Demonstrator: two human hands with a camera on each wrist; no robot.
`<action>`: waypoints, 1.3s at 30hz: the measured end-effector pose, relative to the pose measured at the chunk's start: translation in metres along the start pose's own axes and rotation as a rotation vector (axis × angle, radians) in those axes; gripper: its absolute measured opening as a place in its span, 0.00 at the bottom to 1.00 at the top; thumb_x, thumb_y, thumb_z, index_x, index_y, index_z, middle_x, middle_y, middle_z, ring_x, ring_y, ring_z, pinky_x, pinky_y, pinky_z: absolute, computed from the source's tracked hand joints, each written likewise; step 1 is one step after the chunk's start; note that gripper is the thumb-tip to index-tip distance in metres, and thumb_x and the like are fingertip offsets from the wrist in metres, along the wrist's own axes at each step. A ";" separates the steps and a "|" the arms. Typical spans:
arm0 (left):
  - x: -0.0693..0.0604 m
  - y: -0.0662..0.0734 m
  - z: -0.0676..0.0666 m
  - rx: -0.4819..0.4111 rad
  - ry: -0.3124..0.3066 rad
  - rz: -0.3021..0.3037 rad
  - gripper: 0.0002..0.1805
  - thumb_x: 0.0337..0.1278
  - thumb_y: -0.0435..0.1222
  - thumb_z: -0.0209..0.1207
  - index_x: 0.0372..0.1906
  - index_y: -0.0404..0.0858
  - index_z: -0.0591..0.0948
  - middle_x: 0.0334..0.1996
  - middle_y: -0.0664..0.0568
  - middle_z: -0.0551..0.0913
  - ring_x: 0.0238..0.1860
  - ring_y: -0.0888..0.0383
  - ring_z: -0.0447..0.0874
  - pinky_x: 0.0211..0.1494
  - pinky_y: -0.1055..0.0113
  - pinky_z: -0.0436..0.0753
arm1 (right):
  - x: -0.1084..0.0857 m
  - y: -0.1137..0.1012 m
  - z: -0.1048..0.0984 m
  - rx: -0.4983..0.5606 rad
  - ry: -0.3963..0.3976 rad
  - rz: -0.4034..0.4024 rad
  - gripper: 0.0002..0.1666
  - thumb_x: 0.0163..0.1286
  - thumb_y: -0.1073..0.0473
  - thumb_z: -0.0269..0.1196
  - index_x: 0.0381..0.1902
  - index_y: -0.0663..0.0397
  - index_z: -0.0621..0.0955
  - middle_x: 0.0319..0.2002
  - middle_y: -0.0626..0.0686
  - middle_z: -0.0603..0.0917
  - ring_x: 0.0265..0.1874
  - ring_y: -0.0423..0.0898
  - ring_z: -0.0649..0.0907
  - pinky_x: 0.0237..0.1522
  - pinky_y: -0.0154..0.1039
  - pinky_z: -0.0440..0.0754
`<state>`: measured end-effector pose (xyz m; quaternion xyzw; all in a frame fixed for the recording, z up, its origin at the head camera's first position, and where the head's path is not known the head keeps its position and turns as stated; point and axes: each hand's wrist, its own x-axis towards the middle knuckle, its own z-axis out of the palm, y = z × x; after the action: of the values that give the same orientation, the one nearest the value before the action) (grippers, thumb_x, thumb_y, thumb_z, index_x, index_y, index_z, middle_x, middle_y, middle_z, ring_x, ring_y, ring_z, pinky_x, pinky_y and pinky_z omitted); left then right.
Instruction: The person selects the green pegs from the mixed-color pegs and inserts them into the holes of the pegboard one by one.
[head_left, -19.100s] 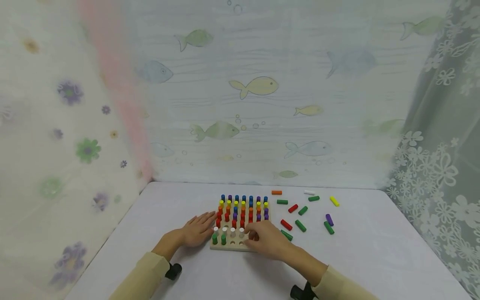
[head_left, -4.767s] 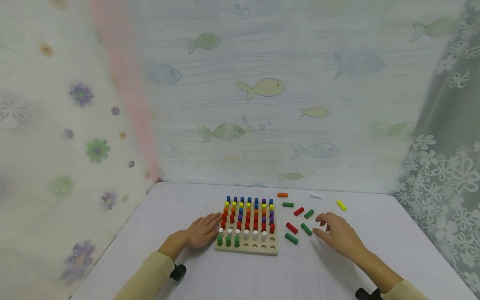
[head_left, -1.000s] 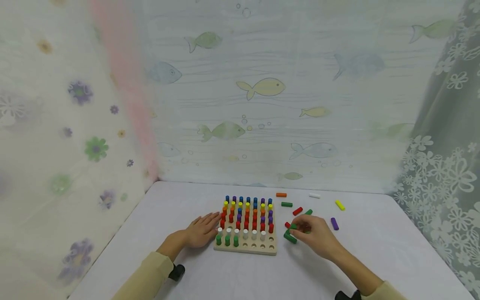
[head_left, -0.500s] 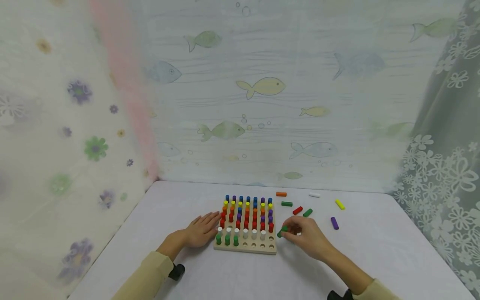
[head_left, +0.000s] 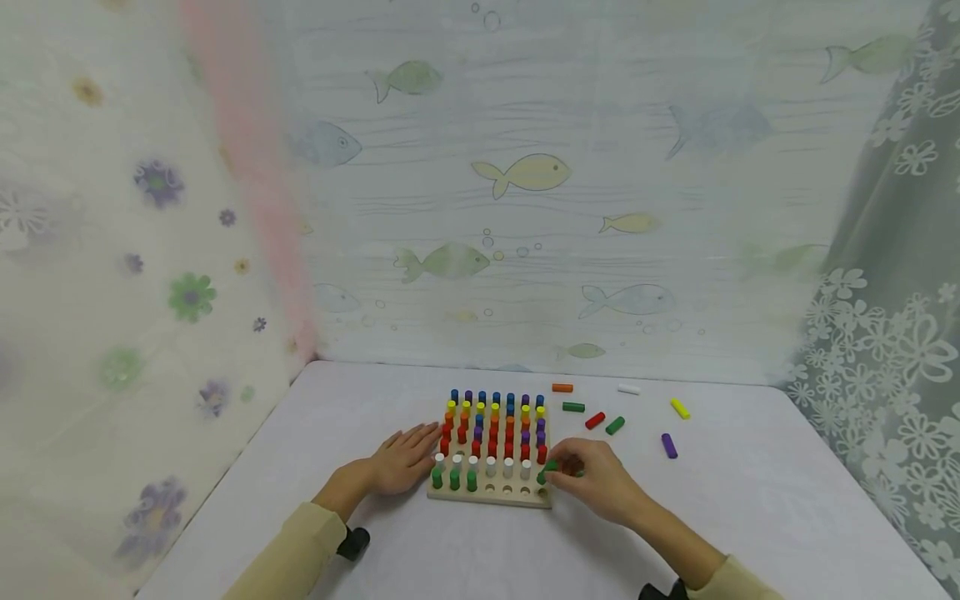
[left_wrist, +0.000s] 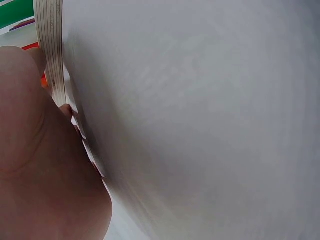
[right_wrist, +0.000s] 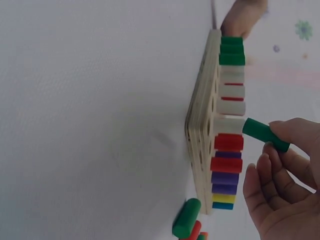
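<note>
My right hand [head_left: 596,482] pinches a green peg [head_left: 550,468] between thumb and fingers over the board's front right corner. In the right wrist view the right hand [right_wrist: 295,175] holds this green peg [right_wrist: 265,134] tilted, its tip by a white peg. The wooden board [head_left: 487,498] bears upright pegs in coloured rows; three green ones [head_left: 454,479] stand at front left, beside bare holes. My left hand [head_left: 405,460] lies flat on the table, fingertips at the board's left edge. The left wrist view shows the left hand [left_wrist: 45,160] against the board's side [left_wrist: 50,45].
Right of the board lie loose pegs: orange [head_left: 562,387], white [head_left: 628,390], yellow [head_left: 679,408], purple [head_left: 669,446], red [head_left: 595,421] and green [head_left: 615,425]. In the right wrist view, a green peg [right_wrist: 187,218] lies near the board, with others partly visible beside it.
Since one second ago, my right hand has carried the green peg left from the loose pegs to the board. Compared with the earliest frame, more green and white pegs stand in the front rows.
</note>
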<state>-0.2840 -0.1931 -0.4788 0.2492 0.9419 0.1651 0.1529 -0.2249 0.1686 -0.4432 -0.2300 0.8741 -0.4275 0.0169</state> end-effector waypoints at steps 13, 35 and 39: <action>0.009 -0.014 0.011 0.029 0.012 -0.013 0.35 0.81 0.51 0.41 0.83 0.42 0.51 0.83 0.49 0.49 0.83 0.45 0.42 0.80 0.39 0.43 | 0.007 -0.007 0.016 -0.043 -0.052 -0.054 0.05 0.68 0.62 0.70 0.41 0.52 0.87 0.31 0.40 0.84 0.32 0.37 0.80 0.36 0.32 0.83; 0.010 -0.015 0.012 0.022 0.012 -0.021 0.35 0.81 0.51 0.42 0.83 0.43 0.51 0.83 0.49 0.49 0.83 0.46 0.42 0.81 0.39 0.43 | 0.021 -0.017 0.046 -0.014 -0.080 -0.068 0.07 0.69 0.61 0.70 0.43 0.55 0.85 0.32 0.41 0.85 0.30 0.35 0.80 0.34 0.29 0.82; 0.010 -0.015 0.012 0.027 0.015 -0.012 0.35 0.81 0.51 0.41 0.83 0.43 0.51 0.83 0.49 0.49 0.83 0.45 0.42 0.80 0.39 0.43 | 0.023 -0.016 0.051 -0.019 -0.093 -0.046 0.07 0.69 0.61 0.70 0.43 0.54 0.85 0.31 0.40 0.84 0.29 0.35 0.80 0.33 0.29 0.82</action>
<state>-0.2944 -0.1975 -0.4974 0.2444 0.9466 0.1535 0.1435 -0.2277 0.1128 -0.4600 -0.2698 0.8709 -0.4083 0.0452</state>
